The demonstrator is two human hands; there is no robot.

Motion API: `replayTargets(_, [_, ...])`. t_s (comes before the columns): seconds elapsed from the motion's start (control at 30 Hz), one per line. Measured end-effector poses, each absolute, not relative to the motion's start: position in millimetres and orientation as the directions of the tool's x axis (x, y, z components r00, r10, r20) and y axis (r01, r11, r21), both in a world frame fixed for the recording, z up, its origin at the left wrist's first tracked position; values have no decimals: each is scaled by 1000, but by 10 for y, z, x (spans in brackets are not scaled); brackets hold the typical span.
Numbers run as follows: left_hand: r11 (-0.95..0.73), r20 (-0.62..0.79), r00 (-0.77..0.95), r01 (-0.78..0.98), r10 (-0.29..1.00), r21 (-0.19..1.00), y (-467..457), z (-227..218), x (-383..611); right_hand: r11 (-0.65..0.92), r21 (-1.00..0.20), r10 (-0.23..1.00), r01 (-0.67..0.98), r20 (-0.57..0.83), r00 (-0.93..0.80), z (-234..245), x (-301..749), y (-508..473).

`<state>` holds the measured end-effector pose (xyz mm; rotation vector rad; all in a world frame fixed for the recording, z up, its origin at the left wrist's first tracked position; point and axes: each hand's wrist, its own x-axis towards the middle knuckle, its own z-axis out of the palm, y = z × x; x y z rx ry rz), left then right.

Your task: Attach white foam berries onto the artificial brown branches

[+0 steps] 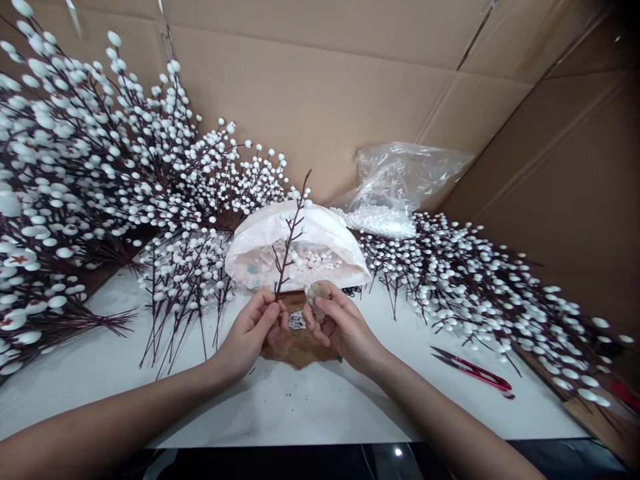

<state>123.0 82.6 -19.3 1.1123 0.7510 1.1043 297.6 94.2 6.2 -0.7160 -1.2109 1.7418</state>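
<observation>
My left hand (257,323) pinches the lower end of a dark brown twig (289,250), which stands nearly upright and leans slightly right. A few white berries sit on its short side shoots. In my right hand (340,327), closed beside it, is a small pale, shiny object (316,298), partly hidden by the fingers; its kind is not clear. Behind both hands lies a white plastic bag (300,220), its mouth towards me, with loose white berries (317,257) inside. Under the hands are a brown sheet (300,350) and a crumpled silvery piece (297,321).
Finished-looking white-berry branches (115,153) crowd the left side, and more berry stems (465,280) lie at right. Red-handled thread snips (473,372) rest on the white table (350,413). A clear plastic bag (400,180) of berries stands against the cardboard wall (310,100).
</observation>
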Motion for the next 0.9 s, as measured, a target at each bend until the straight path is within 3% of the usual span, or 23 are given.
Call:
replayTargets(0.3, [45,20,295,-210,955,977,783,-172,1222,-150,-935,834,-322,56,-549,21,2890,891])
replayTargets(0.63, [47,89,341,-370,936,928,807,-192,1259,-130,-937,860,-324,56,-507,9,2842,849])
replayTargets(0.9, [-52,139,335,-256,932,965,766,-163,1236,-134,-934,860,-332,57,-507,22,2830,850])
